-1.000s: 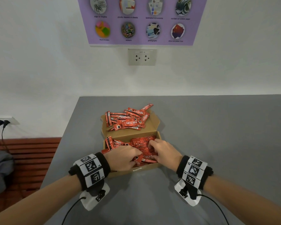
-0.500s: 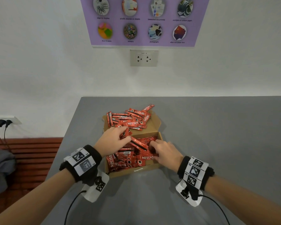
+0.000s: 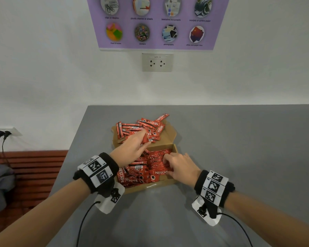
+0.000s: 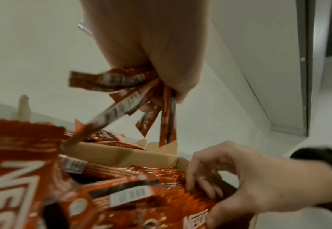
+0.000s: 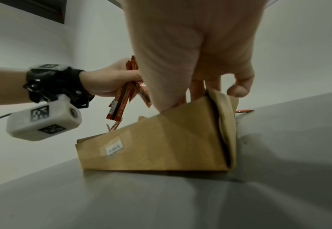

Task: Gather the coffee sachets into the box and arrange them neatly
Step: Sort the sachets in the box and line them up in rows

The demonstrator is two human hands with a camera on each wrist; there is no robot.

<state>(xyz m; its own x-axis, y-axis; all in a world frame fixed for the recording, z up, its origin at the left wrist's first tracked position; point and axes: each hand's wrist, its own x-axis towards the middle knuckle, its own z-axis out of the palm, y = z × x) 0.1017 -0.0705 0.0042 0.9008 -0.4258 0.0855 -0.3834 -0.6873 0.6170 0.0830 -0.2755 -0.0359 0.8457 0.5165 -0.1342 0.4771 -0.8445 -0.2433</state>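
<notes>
Since a second ago, left hand (image 3: 132, 148) has lifted from the brown cardboard box (image 3: 151, 186) toward its far edge, fingers clutching several red coffee sachets (image 4: 122, 91). Right hand (image 3: 182, 168) presses the packed row, fingers curled. Next, seemingly, slot them in alongside.

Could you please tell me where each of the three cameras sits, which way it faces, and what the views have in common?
Head: worn high, looking forward and down at the grey table, the box and the wall; both forearms and hands show.
Left wrist: low over the box, looking along the left hand, which pinches a bunch of sachets; the right hand shows too.
Right wrist: near the tabletop outside the box, looking along the right hand; the left hand shows too.
Shared: all three show the box, sachets and both hands.
</notes>
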